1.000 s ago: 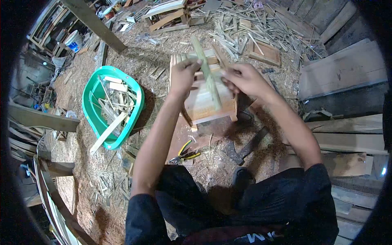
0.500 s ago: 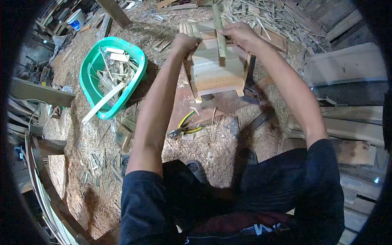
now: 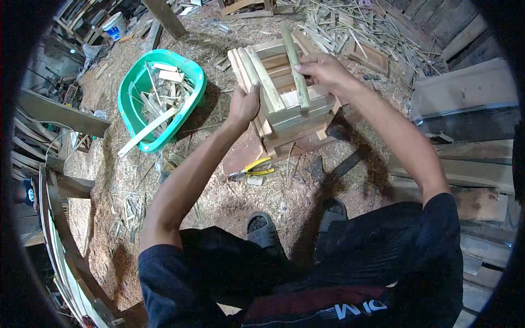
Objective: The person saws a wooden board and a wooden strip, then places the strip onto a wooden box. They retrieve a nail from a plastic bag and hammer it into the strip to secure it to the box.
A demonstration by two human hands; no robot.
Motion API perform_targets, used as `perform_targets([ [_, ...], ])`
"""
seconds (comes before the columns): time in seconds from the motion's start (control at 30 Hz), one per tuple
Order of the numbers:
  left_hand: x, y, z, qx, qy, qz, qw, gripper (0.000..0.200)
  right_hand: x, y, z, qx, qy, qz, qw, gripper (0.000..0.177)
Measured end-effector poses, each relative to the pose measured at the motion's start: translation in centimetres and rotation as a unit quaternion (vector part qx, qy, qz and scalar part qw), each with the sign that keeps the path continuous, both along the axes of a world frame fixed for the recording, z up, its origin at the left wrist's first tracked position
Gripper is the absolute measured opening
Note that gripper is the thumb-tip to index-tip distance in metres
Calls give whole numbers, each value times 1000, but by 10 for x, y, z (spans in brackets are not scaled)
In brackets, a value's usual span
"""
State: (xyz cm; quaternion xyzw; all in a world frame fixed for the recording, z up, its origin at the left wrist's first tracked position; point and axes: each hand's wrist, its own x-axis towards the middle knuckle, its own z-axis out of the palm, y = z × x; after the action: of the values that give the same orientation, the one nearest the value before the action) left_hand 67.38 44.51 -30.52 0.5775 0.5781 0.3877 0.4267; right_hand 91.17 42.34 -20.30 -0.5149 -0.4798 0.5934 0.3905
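Shaving-strewn floor point(image 3: 219, 203); left fingers point(image 3: 255, 91) clasp wooden crate point(image 3: 299, 121) side, right fingers point(image 3: 304, 69) pinch slat point(image 3: 290, 48) over opening; slack pinch could drop it inside.

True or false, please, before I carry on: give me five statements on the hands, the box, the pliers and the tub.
1. The right hand holds a greenish wooden strip. True.
2. The yellow-handled pliers lie between the wooden box and the sandals. True.
3. The left hand is gripping the pliers. False: it is at the left side of the wooden box.
4. A long pale piece of wood sticks out over the rim of the green tub. True.
5. The green tub is to the right of the wooden box. False: it is to the left.
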Motion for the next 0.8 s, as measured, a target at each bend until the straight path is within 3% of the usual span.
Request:
perform_targets([
  [0.03, -5, 2, -14, -3, 5, 6, 1000, 41, -1, -2, -4, -3, 3, -1, 1000, 27],
  [0.13, -5, -24, 7, 26, -55, -34, 998, 41, -8, -2, -14, -31, 1, 27, 999, 23],
  [0.17, -8, -32, 17, 25, -14, -59, 998, 40, -12, -2, -15, -38, -5, 32, 999, 23],
  [0.23, -5, -45, 21, 12, -53, -38, 998, 40, -19, -7, -16, -49, -26, 54, 997, 23],
  [0.3, -5, -46, 11, 30, -72, -52, 996, 41, -24, -16, -14, -59, -22, 65, 996, 19],
  [0.33, -3, -46, 7, 27, -8, -23, 999, 44, -24, -15, -22, -63, -28, 71, 995, 17],
  [0.4, 3, -50, 16, -23, -26, -29, 999, 48, -23, -13, -30, -53, -26, 70, 996, 16],
  [0.8, 2, -31, 5, -27, -128, -39, 991, 40, -28, 5, -39, -97, 9, 68, 993, 17],
])
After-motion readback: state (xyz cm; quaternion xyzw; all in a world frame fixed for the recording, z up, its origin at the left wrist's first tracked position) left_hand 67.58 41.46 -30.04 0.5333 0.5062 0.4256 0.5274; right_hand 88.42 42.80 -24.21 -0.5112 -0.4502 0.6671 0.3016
